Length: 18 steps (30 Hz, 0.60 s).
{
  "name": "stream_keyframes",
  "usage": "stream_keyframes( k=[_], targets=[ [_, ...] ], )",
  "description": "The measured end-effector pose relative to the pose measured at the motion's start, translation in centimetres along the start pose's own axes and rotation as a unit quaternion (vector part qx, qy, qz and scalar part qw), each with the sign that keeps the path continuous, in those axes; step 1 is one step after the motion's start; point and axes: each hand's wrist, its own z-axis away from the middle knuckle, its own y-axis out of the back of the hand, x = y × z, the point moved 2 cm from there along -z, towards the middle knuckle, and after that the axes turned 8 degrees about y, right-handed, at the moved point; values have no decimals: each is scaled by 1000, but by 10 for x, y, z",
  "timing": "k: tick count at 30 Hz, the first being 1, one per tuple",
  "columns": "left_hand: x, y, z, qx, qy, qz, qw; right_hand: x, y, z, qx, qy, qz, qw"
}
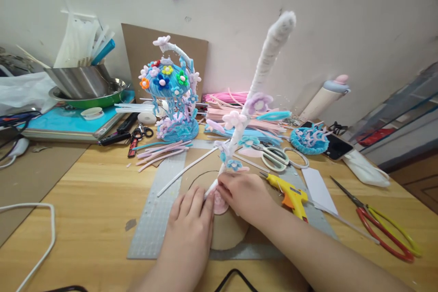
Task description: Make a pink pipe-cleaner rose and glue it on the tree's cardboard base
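A white pipe-cleaner-wrapped stem point(260, 70) leans up to the right, carrying pink, lilac and blue fuzzy flowers. Its foot meets a pink coiled disc point(221, 203) on a round cardboard piece point(229, 235). My right hand point(244, 194) is closed around the stem's lower end, fingers curled in. My left hand point(191, 221) lies low over the cardboard, its thumb and forefinger closed on either side of the white foot. The exact fingertip contact is partly hidden. Below everything is a grey cutting mat point(147, 232).
Right of my hands lie a yellow glue gun point(290, 194), white-handled scissors point(273, 157) and red-yellow shears point(383, 232). Behind stand a flower-covered blue jellyfish-like ornament point(167, 84), pipe-cleaner bundles point(226, 114) and a steel bowl point(82, 82). A white cable point(53, 223) runs at left.
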Motion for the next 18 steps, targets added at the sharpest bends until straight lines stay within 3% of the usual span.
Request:
stream_keyframes(
  k=[11,18],
  targets=[
    [1,-2,1,4,2,-3,1000,-4,-11,-2,18,-90,-45,995],
    [1,-1,1,2,14,0,1000,1,-5,7,18,-76,-93,993]
  ],
)
